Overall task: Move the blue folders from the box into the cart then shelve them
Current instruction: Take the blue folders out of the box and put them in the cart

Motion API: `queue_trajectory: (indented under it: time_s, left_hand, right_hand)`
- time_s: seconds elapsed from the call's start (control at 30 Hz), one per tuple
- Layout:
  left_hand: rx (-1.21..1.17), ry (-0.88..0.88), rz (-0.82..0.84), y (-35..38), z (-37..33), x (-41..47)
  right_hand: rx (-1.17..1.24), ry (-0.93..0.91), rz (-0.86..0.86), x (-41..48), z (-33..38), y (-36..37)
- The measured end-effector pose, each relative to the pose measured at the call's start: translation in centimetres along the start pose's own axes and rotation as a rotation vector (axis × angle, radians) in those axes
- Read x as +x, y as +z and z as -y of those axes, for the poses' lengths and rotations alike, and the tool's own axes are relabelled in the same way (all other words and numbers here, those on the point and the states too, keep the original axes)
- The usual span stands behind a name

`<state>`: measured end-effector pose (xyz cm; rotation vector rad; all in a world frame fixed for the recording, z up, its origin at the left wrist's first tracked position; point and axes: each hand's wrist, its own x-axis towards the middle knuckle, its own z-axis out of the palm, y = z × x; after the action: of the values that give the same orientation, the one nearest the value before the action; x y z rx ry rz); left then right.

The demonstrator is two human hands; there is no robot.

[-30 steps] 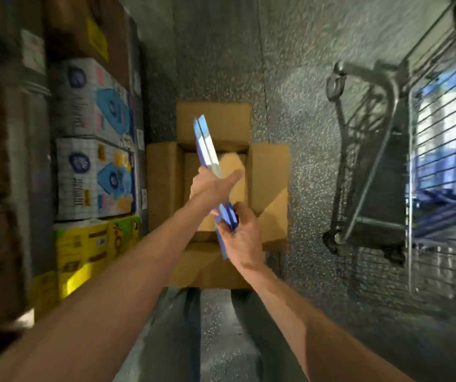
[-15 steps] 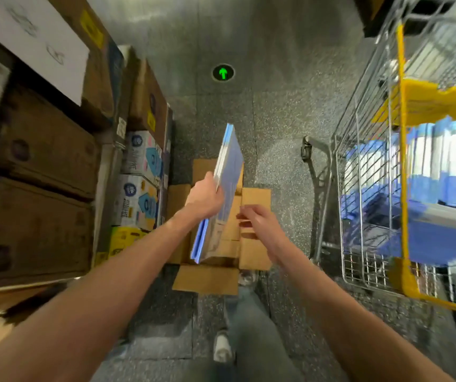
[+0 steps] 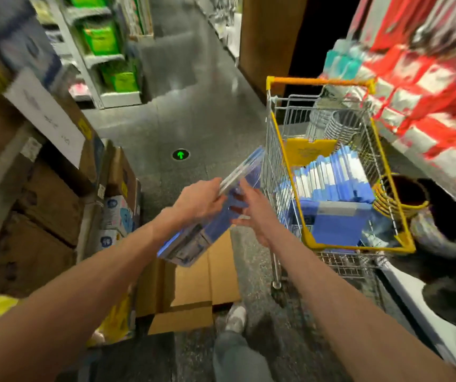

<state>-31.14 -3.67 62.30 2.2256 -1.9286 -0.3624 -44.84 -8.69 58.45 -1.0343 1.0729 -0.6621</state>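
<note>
We judge the step in hand to be carrying a bundle of blue folders [image 3: 207,216] from the cardboard box [image 3: 193,282] to the shopping cart [image 3: 320,80]. The bundle hangs tilted in the air above the box, its upper end just beside the cart's wire side. The left grip [image 3: 199,201] is clenched round the bundle's upper edge, fingers curled over it. The right grip [image 3: 251,213] is released, fingers spread at the bundle's broad face. Motion blur stops us telling whether they actually press on it.

To do this well, we would bring the right grip firmly under or against the face, so that the slippery covers do not fan out from a one-sided hold. We would lift the bundle clear over the yellow rim and not scrape it along the wire. The cart already holds a row of standing folders [image 3: 334,175] and a flat folder [image 3: 337,227] nearer us. We would lower the bundle onto the flat one, or slot it upright beside the row, setting it down and not dropping it. The risk we see is folders sliding apart mid-swing.
</note>
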Motion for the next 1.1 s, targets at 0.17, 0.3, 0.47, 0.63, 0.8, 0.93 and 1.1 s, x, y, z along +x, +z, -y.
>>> queue_trajectory:
  time_s: [0.17, 0.3, 0.47, 0.63, 0.8, 0.93, 1.1]
  left_hand:
    - [0.036, 0.194, -0.038, -2.8, -8.7, 0.4]
    - [0.061, 0.349, -0.043, -2.7, -15.3, 2.5]
    - [0.092, 0.481, 0.001, 0.6, -23.4, 7.6]
    - [0.18, 0.542, 0.092, 5.2, -30.4, 13.6]
    - [0.234, 0.53, 0.188, 9.1, -35.2, 18.1]
    - [0.218, 0.525, 0.256, 11.2, -37.3, 20.0]
    - [0.23, 0.571, 0.354, 12.9, -38.8, 23.5]
  right_hand:
    - [0.201, -0.133, -0.113, -4.3, 3.7, -6.6]
    - [0.263, -0.187, -0.245, -6.4, 5.7, -13.2]
    - [0.257, -0.181, -0.306, -7.3, 6.7, -22.4]
    - [0.292, -0.121, -0.356, -5.6, 7.7, -30.8]
    - [0.281, -0.063, -0.362, -2.7, 7.2, -37.8]
    - [0.242, -0.002, -0.383, 0.0, 5.6, -40.2]
    - [0.313, 0.063, -0.467, 2.8, 3.8, -41.9]
